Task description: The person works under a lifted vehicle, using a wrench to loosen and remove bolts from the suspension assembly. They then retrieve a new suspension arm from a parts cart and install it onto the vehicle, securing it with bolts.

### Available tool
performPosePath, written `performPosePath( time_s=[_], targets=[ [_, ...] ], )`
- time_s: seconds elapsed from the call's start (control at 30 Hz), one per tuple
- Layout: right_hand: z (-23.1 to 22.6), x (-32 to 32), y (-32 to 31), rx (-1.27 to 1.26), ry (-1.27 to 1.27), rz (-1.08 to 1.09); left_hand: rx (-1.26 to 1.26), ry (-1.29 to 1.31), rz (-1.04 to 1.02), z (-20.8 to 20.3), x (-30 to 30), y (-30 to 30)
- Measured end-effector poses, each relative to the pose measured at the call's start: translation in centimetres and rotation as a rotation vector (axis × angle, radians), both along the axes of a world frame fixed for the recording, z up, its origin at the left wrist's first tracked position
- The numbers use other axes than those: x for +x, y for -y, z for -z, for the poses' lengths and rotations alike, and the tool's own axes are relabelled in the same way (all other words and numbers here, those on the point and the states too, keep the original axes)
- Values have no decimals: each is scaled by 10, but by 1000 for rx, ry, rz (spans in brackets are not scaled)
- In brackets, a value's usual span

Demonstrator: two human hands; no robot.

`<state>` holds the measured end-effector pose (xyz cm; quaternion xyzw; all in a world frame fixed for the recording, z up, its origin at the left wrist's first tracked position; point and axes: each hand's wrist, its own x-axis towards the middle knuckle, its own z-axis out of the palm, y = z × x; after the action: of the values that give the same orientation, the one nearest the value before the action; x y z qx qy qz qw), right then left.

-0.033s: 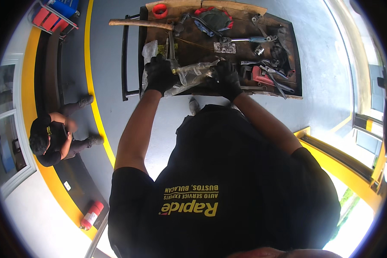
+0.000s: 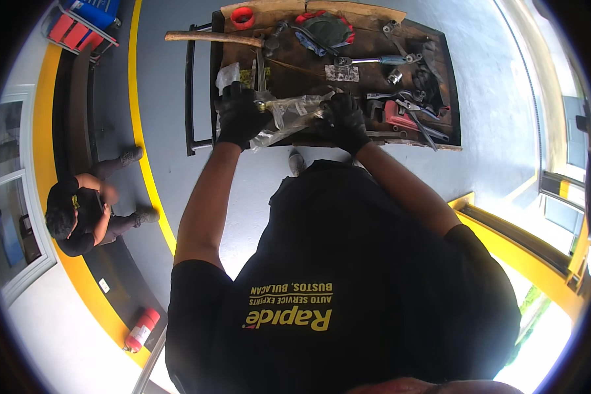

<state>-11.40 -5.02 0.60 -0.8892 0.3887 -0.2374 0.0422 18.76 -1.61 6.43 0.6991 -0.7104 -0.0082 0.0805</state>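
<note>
Both my hands wear black gloves and meet at a clear plastic bag (image 2: 289, 117) above the near edge of the tool cart. My left hand (image 2: 240, 118) grips the bag's left end, where a small brass-coloured end of a part (image 2: 261, 106) shows by the thumb. At the other end, my right hand (image 2: 345, 122) is closed round the bag. A long part seems to lie inside, but glare on the plastic hides its kind. Beyond my left hand sits another crumpled piece of clear plastic (image 2: 228, 75).
A hammer (image 2: 217, 38) with a wooden handle overhangs the cart's left side. On the brown cart top (image 2: 295, 77) lie a ratchet (image 2: 374, 60), pliers (image 2: 417, 118), a red tape roll (image 2: 243, 18) and gloves (image 2: 327, 29). A person (image 2: 79, 210) sits at left near a fire extinguisher (image 2: 142, 329).
My left hand has shifted slightly left, and its fingers have straightened a little. Less of the plastic shows beside it. My right hand stays in place.
</note>
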Motion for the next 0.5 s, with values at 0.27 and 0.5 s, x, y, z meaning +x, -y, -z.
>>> performPosePath(
  time_s=[0.27,0.5],
  targets=[
    [0,2,6,-67,-16,-77,-588,-373,64,-61,56,-71],
    [-59,11,2,192,274,-12,-982,-615,-173,-79,24,-106]
  ],
)
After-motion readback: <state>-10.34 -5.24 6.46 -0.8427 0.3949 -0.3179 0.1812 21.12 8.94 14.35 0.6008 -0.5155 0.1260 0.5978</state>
